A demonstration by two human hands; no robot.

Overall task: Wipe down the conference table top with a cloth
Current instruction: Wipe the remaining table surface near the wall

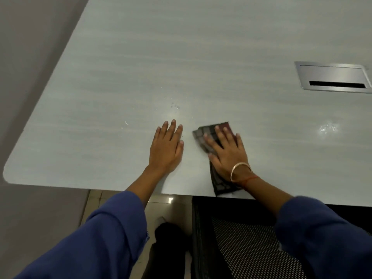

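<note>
The pale grey conference table top (pixel 181 57) fills most of the view. A dark checked cloth (pixel 203 134) lies flat on it near the front edge. My right hand (pixel 227 152) presses flat on the cloth with spread fingers; part of the cloth sticks out behind the wrist (pixel 220 185). My left hand (pixel 166 148) rests flat and empty on the bare table just left of the cloth. A few small water drops (pixel 174 106) sit just beyond my left fingertips.
A metal cable hatch (pixel 332 77) is set into the table at the right. A wet shiny patch (pixel 328 127) lies right of my hands. The table's rounded corner (pixel 9 176) is at the left. A black mesh chair (pixel 251 248) stands under the front edge.
</note>
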